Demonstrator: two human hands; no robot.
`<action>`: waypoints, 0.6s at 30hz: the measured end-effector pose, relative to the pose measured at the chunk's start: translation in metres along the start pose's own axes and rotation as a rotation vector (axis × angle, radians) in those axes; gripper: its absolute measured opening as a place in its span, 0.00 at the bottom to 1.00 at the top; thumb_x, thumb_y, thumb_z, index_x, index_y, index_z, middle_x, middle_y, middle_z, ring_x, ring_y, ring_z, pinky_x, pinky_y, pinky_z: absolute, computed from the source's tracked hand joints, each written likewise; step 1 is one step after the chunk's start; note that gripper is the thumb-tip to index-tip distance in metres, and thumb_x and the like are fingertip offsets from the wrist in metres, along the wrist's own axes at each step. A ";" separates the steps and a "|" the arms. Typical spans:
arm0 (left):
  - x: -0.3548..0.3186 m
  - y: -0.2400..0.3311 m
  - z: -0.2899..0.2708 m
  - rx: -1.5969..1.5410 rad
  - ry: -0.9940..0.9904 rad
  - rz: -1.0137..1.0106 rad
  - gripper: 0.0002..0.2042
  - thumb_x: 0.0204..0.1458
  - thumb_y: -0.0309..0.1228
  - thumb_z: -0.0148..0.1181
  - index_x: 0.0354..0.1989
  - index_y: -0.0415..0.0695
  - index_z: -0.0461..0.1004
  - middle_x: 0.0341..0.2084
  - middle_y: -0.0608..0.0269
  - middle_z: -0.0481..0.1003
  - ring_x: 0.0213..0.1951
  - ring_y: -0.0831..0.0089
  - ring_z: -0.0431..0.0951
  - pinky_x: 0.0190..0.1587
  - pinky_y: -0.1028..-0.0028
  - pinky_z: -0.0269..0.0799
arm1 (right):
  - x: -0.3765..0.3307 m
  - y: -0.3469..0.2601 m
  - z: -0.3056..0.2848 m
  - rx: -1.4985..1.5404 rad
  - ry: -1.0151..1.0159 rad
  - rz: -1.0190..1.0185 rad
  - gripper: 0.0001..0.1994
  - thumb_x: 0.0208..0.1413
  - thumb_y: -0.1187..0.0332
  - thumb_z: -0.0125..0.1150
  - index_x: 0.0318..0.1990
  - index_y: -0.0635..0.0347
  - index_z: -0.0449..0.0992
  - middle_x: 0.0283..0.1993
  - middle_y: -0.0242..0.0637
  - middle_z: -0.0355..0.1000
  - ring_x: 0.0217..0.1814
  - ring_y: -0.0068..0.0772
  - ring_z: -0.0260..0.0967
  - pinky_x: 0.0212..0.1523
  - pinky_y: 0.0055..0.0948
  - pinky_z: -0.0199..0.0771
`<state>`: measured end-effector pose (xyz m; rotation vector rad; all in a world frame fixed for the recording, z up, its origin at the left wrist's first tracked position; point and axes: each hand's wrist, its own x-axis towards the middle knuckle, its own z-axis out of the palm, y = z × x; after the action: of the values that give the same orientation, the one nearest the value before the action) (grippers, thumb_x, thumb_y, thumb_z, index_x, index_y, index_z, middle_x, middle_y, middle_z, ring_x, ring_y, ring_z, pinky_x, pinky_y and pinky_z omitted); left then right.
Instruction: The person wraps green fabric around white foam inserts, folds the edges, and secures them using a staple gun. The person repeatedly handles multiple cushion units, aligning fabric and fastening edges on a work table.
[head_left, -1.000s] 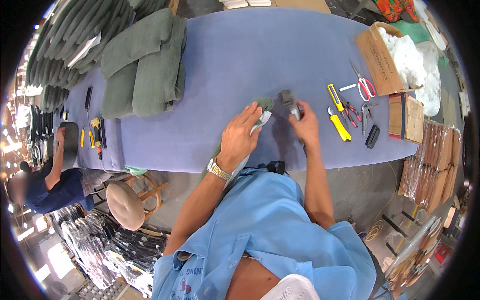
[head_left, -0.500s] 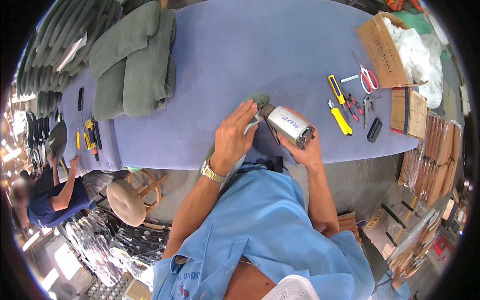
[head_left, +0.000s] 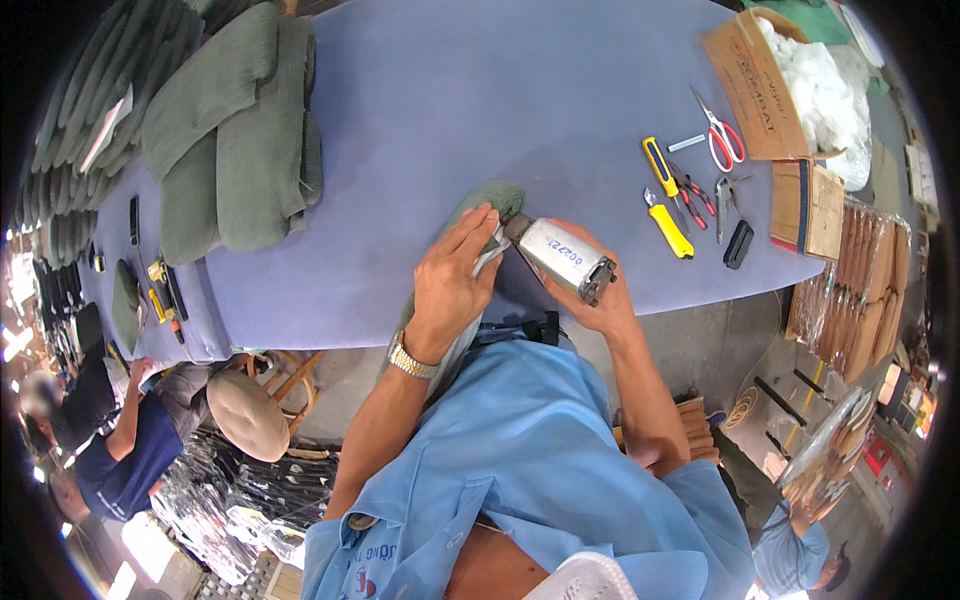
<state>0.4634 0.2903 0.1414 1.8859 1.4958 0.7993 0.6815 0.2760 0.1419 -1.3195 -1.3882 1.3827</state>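
My right hand (head_left: 600,300) is wrapped round a silver staple gun (head_left: 568,256), its dark nose pointing left toward my left hand. Under my left hand (head_left: 455,275) is a padded piece covered in dark green fabric (head_left: 500,196). The left fingers are pressed together along the fabric's edge, where a lighter lining shows, close to the gun's nose. The padded piece runs back below my left wrist along my front, and my forearm hides part of it. Whether the nose touches the fabric I cannot tell.
A blue-covered table (head_left: 440,90) bears stacked green cushions (head_left: 255,150) at left. To the right lie scissors (head_left: 722,140), a yellow cutter (head_left: 668,228), pliers (head_left: 693,195) and a black bar (head_left: 738,245), beside a cardboard box (head_left: 755,90). A co-worker (head_left: 130,460) is at far left.
The view has shifted a little, so the table's things sit further left. Both hands keep their holds, with the gun still beside the fabric edge. The co-worker at left has bent lower.
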 end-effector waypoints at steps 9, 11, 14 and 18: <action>0.003 0.002 -0.003 -0.004 -0.027 -0.020 0.24 0.47 0.20 0.71 0.56 0.41 0.80 0.58 0.52 0.78 0.62 0.54 0.77 0.62 0.62 0.75 | -0.007 0.001 0.004 -0.069 0.005 -0.006 0.30 0.50 0.78 0.69 0.64 0.65 0.72 0.58 0.40 0.76 0.57 0.26 0.74 0.58 0.28 0.74; 0.005 0.001 -0.005 -0.008 -0.028 -0.018 0.24 0.47 0.20 0.71 0.56 0.41 0.80 0.58 0.52 0.78 0.62 0.54 0.77 0.62 0.62 0.74 | -0.006 -0.002 0.005 -0.095 0.009 -0.013 0.31 0.49 0.77 0.69 0.64 0.64 0.73 0.58 0.42 0.77 0.57 0.31 0.76 0.57 0.29 0.75; 0.007 0.000 -0.008 -0.019 -0.035 -0.022 0.24 0.47 0.20 0.71 0.56 0.41 0.80 0.57 0.53 0.79 0.61 0.55 0.77 0.62 0.62 0.74 | -0.002 -0.010 0.005 -0.114 0.014 -0.011 0.32 0.46 0.76 0.69 0.63 0.62 0.73 0.57 0.46 0.77 0.56 0.40 0.79 0.56 0.31 0.76; 0.008 -0.004 -0.008 -0.033 -0.046 -0.028 0.24 0.47 0.21 0.70 0.56 0.42 0.79 0.58 0.58 0.78 0.62 0.58 0.76 0.61 0.62 0.74 | 0.003 -0.021 0.003 -0.098 -0.029 0.060 0.32 0.46 0.75 0.69 0.63 0.63 0.73 0.57 0.45 0.77 0.55 0.38 0.78 0.57 0.31 0.75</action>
<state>0.4561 0.2992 0.1443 1.8433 1.4688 0.7583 0.6751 0.2806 0.1614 -1.4207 -1.4626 1.3931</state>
